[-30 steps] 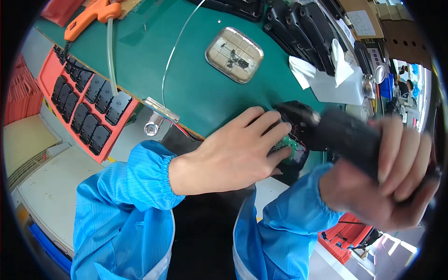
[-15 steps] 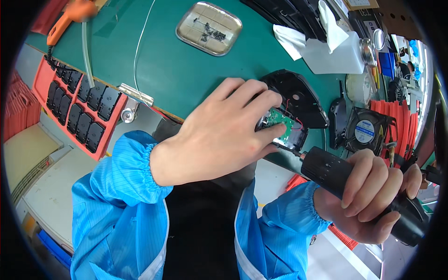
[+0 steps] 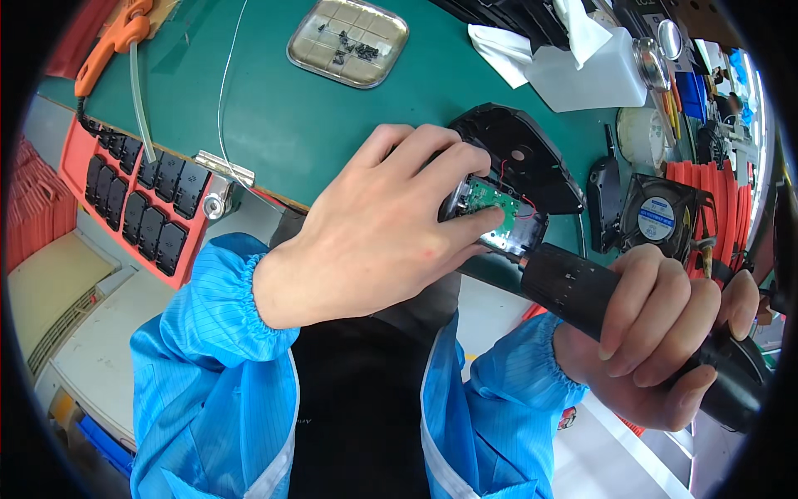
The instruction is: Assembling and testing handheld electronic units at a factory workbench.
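My left hand [image 3: 378,220] is closed around a black plastic housing with a green circuit board [image 3: 492,202] in it; the thumb presses along the board's edge. Thin red wires run from the board to the opened black cover [image 3: 532,158] behind it. In my right hand [image 3: 661,333] is a black electric screwdriver [image 3: 569,287], lying at a slant with its nose pointing left at the near edge of the housing. The bit's tip is too hidden to tell whether it sits on a screw.
A metal tray [image 3: 349,41] with small dark screws lies at the far side of the green mat. A red tray [image 3: 100,220] of black parts is at the left, near an orange-handled tool [image 3: 116,41]. To the right stand a white bottle [image 3: 590,75] and a small fan [image 3: 657,218].
The screwdriver has come closer to the housing, so less of its bit shows. My left hand keeps its grip. The whole view has shifted slightly.
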`<state>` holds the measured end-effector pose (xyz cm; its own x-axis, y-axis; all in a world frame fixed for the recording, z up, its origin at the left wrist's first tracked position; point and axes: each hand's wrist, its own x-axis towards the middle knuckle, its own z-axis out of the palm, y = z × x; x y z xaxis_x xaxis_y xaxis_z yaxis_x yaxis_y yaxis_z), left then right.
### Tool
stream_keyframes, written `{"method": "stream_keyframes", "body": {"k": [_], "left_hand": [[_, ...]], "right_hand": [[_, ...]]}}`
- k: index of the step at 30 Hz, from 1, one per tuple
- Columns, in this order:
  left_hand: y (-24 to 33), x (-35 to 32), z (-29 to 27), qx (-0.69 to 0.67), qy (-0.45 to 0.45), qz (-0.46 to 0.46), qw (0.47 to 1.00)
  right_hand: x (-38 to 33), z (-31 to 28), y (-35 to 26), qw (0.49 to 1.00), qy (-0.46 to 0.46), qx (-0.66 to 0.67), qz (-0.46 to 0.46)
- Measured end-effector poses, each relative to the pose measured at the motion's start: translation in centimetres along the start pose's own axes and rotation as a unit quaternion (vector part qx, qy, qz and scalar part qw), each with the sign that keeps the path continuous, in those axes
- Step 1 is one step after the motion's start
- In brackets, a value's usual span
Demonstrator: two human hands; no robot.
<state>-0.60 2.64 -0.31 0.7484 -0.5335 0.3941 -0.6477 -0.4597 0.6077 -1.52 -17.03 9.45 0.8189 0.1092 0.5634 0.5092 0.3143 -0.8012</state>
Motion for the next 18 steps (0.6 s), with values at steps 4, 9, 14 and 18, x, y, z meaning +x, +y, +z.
{"method": "stream_keyframes", "body": {"k": [4,9,14,18], "left_hand": [[0.0,0.0,0.0,0.003,-0.004,0.002,1.000],[-0.2,0.0,-0.2,0.001,-0.011,0.003,1.000],[-0.1,0.1,-0.2,-0.008,-0.007,0.005,1.000],[-0.2,-0.1,0.1,0.004,0.003,0.007,1.000]], "right_hand": [[0.1,0.2,0.2,1.000,-0.004,0.009,-0.010],[0.3,-0.1,0.1,0.999,-0.028,0.023,-0.006],[1.0,-0.4,-0.8,0.999,-0.007,0.004,-0.037],[1.5,-0.7,0.1,0.999,-0.019,-0.019,-0.021]]}}
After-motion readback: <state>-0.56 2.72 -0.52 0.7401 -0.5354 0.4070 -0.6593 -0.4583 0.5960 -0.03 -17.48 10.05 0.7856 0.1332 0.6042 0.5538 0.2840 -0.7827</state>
